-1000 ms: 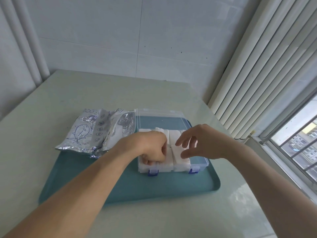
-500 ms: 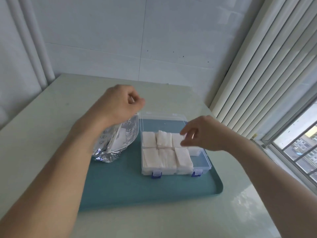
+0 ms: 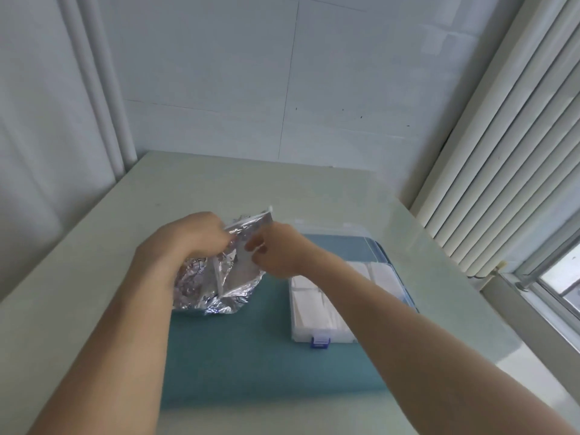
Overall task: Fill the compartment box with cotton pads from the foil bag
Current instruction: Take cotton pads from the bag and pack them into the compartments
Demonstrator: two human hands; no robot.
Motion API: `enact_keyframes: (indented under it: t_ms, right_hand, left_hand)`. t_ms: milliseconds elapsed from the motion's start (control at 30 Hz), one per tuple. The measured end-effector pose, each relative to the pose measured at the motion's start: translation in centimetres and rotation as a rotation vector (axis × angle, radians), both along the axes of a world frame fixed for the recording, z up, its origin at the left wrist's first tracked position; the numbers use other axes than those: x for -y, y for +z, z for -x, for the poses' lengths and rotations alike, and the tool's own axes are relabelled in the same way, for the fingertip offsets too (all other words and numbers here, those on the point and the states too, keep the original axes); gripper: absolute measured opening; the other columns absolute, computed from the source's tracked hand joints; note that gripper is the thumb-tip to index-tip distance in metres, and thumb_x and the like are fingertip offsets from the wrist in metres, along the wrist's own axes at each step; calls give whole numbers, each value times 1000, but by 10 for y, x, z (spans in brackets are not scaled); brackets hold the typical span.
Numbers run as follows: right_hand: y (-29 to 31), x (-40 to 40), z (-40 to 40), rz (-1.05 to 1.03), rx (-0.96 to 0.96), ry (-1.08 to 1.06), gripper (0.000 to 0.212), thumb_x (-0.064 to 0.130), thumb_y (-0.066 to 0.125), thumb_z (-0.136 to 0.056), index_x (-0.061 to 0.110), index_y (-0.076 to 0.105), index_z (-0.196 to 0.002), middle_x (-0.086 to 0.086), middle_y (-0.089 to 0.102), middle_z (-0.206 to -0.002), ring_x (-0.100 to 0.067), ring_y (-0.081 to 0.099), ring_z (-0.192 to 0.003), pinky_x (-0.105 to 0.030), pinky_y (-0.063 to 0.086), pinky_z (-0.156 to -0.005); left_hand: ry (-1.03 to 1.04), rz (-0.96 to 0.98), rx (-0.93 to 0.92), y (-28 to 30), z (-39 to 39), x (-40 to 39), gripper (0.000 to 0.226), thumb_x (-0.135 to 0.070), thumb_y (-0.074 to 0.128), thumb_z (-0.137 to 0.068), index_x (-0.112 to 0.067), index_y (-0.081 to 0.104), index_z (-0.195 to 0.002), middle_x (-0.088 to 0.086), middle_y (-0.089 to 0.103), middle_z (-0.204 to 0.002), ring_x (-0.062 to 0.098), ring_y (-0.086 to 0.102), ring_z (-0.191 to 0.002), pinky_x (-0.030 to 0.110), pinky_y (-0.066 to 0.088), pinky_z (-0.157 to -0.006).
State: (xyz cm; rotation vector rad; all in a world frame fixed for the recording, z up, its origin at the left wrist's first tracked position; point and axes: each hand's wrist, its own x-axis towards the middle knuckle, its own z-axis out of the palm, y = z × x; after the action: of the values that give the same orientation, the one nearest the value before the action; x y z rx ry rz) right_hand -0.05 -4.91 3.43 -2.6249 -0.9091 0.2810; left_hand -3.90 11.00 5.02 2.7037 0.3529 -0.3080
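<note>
both hands had left the compartment box and gone to the foil bag, now raised at the teal tray's left end. left hand and right hand each gripped its mouth. judged: fetching more cotton pads; the box looked nearly full.

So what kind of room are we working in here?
Probably a plain room in a flat or office, by a window: white tiled wall, vertical blinds, a pale table bearing a teal tray.
</note>
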Motion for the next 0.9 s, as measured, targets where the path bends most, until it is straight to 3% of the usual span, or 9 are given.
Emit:
enact_keyframes:
  t_ms: [133,233,333,400,500,633,767,900]
  right_hand:
    - [-18,-25,-9,171,-56,90,45,33,65,-92,4,60,-126,-12,66,-121,-30,61,-110,-31,49,-92]
    - [-28,-36,-12,290,-16,148,44,47,66,-89,8,69,-109,-10,70,-106,-29,65,-100,-33,52,-88]
    - [-32,-35,-14,202,-15,69,35,33,66,-89,4,68,-109,-13,70,-105,-31,65,-99,-32,51,-81]
    - [-31,-32,-12,133,-38,38,34,28,61,-88,2,68,-108,-14,71,-102,-30,65,-94,-34,54,-79]
    - [-23,-26,-8,-32,-117,-28,22,17,52,-89,-2,62,-88,-9,62,-76,-25,54,-70,-29,45,-61]
    - [-14,-19,-3,-148,-222,-96,29,10,56,-89,1,62,-116,-5,59,-80,-24,59,-74,-31,51,-68]
    - [-13,-13,-3,-312,-116,-170,25,3,60,-83,9,70,-106,6,52,-62,-8,48,-54,-11,38,-45]
    - [-7,0,-5,-464,-26,-223,27,-2,63,-75,10,74,-97,6,61,-71,-11,58,-64,-7,39,-44]
  left_hand:
    - [77,198,-13,-16,-3,-23,19,-11,46,-95,1,61,-95,12,51,-80,25,48,-69,31,45,-65]
    - [124,288,-13,-19,-4,-28,16,-9,48,-91,1,60,-90,16,50,-84,30,50,-76,41,50,-69]
    - [131,309,-21,-18,-6,-27,15,-9,48,-89,0,60,-88,16,48,-83,29,49,-75,50,56,-73]
    - [129,298,-26,-18,-5,-27,17,-11,48,-90,0,61,-90,13,47,-83,27,48,-75,48,56,-74]
    - [127,306,-32,-18,-5,-27,19,-12,46,-91,0,61,-93,11,45,-84,26,45,-75,41,52,-72]
    - [120,287,-43,-15,-4,-22,20,-12,45,-91,1,60,-93,12,45,-83,26,45,-75,40,51,-71]
    - [77,200,-41,-8,-3,-11,19,-14,42,-96,-3,57,-92,8,45,-78,22,45,-67,36,52,-74]
    - [1,76,-40,-2,-3,-1,21,-17,38,-102,-5,55,-96,4,44,-74,15,40,-59,27,33,-51]
